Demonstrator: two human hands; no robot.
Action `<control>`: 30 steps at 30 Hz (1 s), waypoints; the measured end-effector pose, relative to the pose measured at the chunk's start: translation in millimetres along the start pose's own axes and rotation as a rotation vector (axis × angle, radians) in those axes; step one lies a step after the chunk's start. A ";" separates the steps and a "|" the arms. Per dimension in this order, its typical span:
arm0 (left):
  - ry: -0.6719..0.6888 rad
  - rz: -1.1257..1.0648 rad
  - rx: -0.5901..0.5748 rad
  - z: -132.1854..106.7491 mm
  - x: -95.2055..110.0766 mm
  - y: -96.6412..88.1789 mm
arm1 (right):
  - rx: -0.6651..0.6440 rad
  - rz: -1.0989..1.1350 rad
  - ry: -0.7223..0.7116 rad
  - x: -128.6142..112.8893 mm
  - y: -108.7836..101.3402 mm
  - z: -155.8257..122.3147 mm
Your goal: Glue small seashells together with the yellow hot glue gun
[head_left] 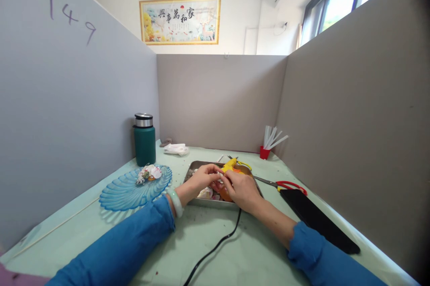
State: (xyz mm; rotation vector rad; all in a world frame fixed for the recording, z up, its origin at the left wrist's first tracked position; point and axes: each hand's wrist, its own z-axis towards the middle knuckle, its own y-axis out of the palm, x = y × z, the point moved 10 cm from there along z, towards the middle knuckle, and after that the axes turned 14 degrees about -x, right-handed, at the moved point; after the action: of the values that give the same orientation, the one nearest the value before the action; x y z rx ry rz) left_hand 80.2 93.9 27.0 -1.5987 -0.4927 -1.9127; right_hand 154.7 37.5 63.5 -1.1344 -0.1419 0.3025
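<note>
My left hand [202,179] and my right hand [242,187] meet over a metal tray [211,204], their fingertips pinched close together. Between them is something small and whitish, mostly covered by the fingers, and I cannot make out its kind. Shells [205,193] lie in the tray below, partly hidden by my hands. Just behind my right hand rests a yellow glue gun [230,164] at the tray's far side. A black cord [220,242] runs from under the tray's front edge towards me.
A blue glass plate [126,194] at left carries a cluster of shells [149,173]. Behind it stands a green bottle [144,143]. Red-handled scissors [282,185] and a black flat object [319,221] lie right. A red cup [264,153] holds white glue sticks [271,137]. Partitions enclose three sides.
</note>
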 end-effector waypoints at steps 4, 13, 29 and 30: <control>-0.015 -0.023 0.001 -0.6 0.4 0.9 | -0.001 0.009 -0.012 -1.2 -0.9 -0.4; -0.044 -0.014 0.042 -1.7 -0.9 -3.2 | 0.010 0.012 -0.003 -1.0 -2.8 -1.4; -0.013 0.027 0.016 -0.3 0.5 -0.7 | 0.006 0.011 -0.015 -2.0 -2.2 -1.0; -0.010 0.029 0.014 -0.2 0.9 -0.5 | 0.009 0.010 -0.014 -1.9 -2.4 -1.0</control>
State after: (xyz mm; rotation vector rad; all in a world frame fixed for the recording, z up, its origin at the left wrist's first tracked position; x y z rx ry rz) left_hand 79.6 93.9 27.9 -1.5984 -0.4834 -1.8772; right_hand 153.6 35.2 65.3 -1.1246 -0.1471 0.3192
